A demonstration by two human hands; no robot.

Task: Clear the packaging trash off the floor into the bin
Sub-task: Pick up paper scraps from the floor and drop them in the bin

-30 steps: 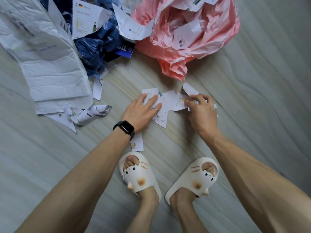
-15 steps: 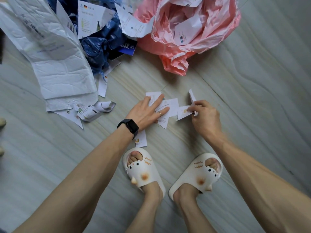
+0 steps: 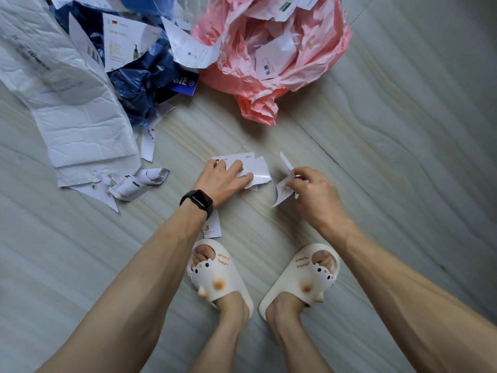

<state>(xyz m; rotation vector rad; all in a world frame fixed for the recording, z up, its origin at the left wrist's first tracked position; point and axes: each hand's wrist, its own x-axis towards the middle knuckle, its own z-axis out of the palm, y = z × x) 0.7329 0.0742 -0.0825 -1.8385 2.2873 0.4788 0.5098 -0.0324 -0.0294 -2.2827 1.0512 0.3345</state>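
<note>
The flat paper scraps (image 3: 258, 170) still on the floor (image 3: 376, 157) lay directly under the fingers of the left hand (image 3: 223, 181). They sat to the left of the right hand (image 3: 314, 195), with a strip of bare floor between. Their small pile ran roughly side to side, its torn edge pointing toward the right hand. The left hand was clearly the nearer one, pressing down on them with fingers fairly straight and close together. The right hand pinched its own small bunch of torn labels (image 3: 282, 192) between thumb and fingertips; they seemed to be lifted just clear of the floor, though the angle left that uncertain. One more stray label (image 3: 212, 227) lay just behind the left wrist, toward the feet.

The big trash, a pink bag (image 3: 269, 76), blue wrapping (image 3: 139, 82) and a white mailer (image 3: 80, 125), sat farther ahead. No bin was in view.

A second earlier both hands had rested on one connected spread of scraps. Since then the right hand had gathered its share and drawn away to the right, opening the gap. The left hand's fingers, splayed wide before, had closed in over what remained.
</note>
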